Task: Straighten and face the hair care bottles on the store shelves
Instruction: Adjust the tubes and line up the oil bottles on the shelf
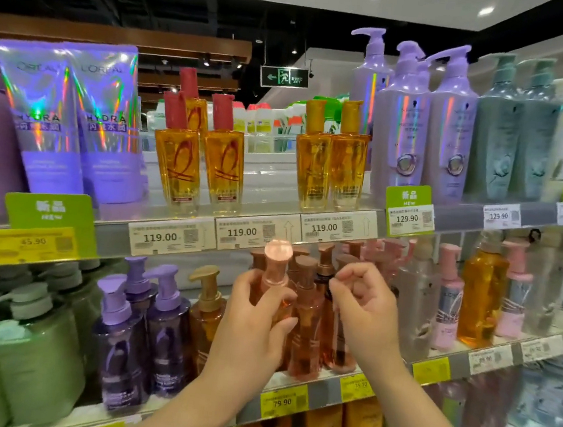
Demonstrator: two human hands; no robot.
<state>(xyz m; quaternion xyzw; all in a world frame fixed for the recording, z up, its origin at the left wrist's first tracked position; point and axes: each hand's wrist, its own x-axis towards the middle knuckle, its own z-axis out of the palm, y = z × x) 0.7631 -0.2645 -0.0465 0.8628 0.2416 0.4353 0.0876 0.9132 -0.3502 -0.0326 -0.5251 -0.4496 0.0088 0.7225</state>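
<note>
**Rose-capped bottle upright in the left hand, right hand just beside it**

Head view: the translucent rose-pink pump bottle with a glossy pink cap stands at the front of the middle shelf, its long axis vertical, running twelve to six. The left hand wraps fingers and thumb round its body, so it is the nearer hand. At three o'clock, across a brown-capped pink pump bottle, the right hand has its fingers curled against the neighbouring bottles; whether it pinches one cannot be told. Any turn to face the label would likely spin about that vertical axis.
</note>
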